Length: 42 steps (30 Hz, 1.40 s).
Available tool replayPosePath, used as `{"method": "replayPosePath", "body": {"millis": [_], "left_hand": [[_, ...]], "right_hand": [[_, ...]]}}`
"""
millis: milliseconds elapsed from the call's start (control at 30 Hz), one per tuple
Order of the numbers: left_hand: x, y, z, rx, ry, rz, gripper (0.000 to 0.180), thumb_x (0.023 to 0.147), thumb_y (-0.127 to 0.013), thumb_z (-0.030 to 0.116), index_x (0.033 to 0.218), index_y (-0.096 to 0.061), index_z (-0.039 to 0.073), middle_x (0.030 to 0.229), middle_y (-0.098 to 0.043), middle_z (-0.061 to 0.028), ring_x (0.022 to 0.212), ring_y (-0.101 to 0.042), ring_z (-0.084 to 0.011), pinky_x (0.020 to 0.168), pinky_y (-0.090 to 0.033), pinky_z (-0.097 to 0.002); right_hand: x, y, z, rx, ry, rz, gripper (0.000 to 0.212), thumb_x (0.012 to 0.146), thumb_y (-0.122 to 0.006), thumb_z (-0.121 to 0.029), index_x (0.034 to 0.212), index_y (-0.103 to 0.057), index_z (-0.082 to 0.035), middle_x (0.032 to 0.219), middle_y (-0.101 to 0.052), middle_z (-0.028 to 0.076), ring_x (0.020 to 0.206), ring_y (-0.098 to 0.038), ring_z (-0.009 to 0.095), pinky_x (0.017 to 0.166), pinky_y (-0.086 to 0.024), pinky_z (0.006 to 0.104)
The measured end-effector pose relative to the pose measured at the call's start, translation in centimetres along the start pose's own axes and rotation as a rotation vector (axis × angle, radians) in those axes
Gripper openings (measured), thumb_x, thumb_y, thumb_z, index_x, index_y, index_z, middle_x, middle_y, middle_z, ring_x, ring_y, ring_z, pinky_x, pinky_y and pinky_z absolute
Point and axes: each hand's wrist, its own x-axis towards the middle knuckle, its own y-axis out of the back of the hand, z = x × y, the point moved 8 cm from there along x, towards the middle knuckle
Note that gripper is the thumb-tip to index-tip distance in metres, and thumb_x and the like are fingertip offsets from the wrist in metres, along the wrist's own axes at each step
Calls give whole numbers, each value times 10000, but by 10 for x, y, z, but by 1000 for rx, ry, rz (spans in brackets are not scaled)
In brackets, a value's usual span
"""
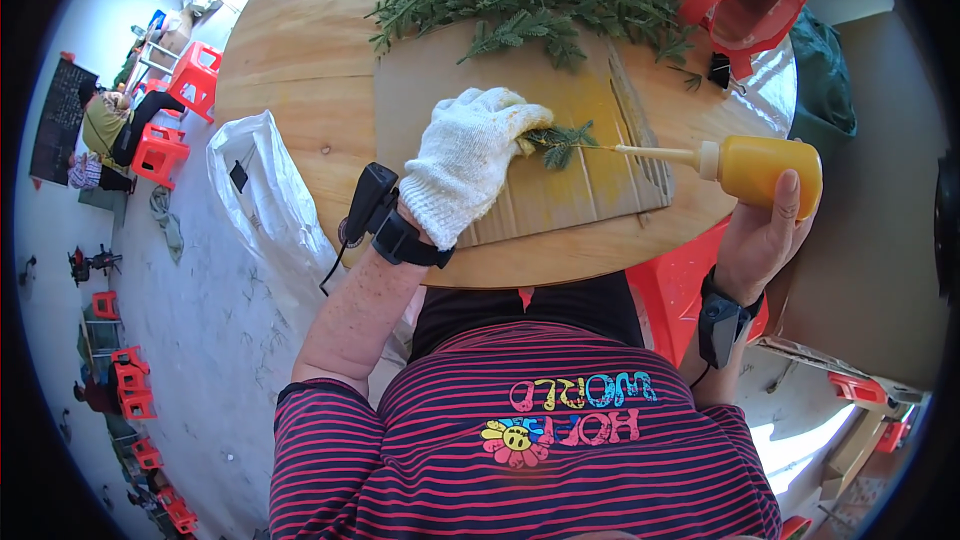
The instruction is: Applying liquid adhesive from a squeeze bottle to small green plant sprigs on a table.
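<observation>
Your left hand [478, 155] gripped a sprig [562, 147], your right hand [762, 245] a yellow bottle [765, 170]; oversqueezing risked a spill.

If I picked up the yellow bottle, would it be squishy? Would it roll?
The yellow bottle probably squishes, since it looks like plastic with a thin nozzle. Laid on its side, it would likely roll because its body looks round. It's probably not too heavy: the right hand holds it alone.

Green sprig [560, 148] is being pinched, jutting from left fingers [534, 118]; yellow nozzle bottle [762, 172] is being held sideways in right fingers [787, 200].
</observation>
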Motion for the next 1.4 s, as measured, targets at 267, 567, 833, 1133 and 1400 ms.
{"method": "replayPosePath", "body": {"millis": [267, 567, 833, 1133, 1400], "left_hand": [[3, 26, 13, 278, -142, 58, 429, 725, -627, 103, 1146, -573, 163, 1106, -586, -51, 1049, -525, -254, 870, -415, -380], [14, 39, 46, 70, 30, 281, 276, 744, -676, 239, 992, -638, 124, 975, -623, -59, 1003, -541, -255, 845, -415, -388], [18, -2, 37, 89, 87, 54, 326, 702, -694, 332, 951, -646, 127, 928, -621, -45, 977, -541, -245, 833, -396, -391], [14, -10, 44, 74, -116, -36, 380, 670, -703, 276, 1009, -638, 115, 1018, -591, -70, 997, -529, -274, 864, -407, -385], [16, -10, 42, 39, -118, -52, 390, 665, -708, 271, 1016, -638, 116, 1010, -588, -69, 990, -532, -273, 863, -409, -384]], "right_hand": [[0, 23, -2, 142, -30, 85, 316, 905, -551, -228, 1139, -512, -19, 1073, -580, 80, 964, -579, 188, 854, -468, 349], [4, 43, 8, 266, -81, 212, 285, 912, -534, -256, 1103, -534, -45, 1069, -590, 72, 982, -579, 189, 853, -464, 347], [-2, 50, 16, 277, -139, 259, 285, 912, -535, -264, 1096, -535, -47, 1053, -595, 72, 977, -580, 185, 846, -460, 343], [-5, 35, 14, 178, -117, 145, 304, 910, -542, -252, 1121, -518, -34, 1012, -592, 63, 942, -585, 178, 801, -477, 342], [-8, 18, 17, 133, -126, 101, 289, 900, -562, -221, 1111, -518, -28, 1004, -590, 67, 924, -585, 173, 789, -482, 338]]}}
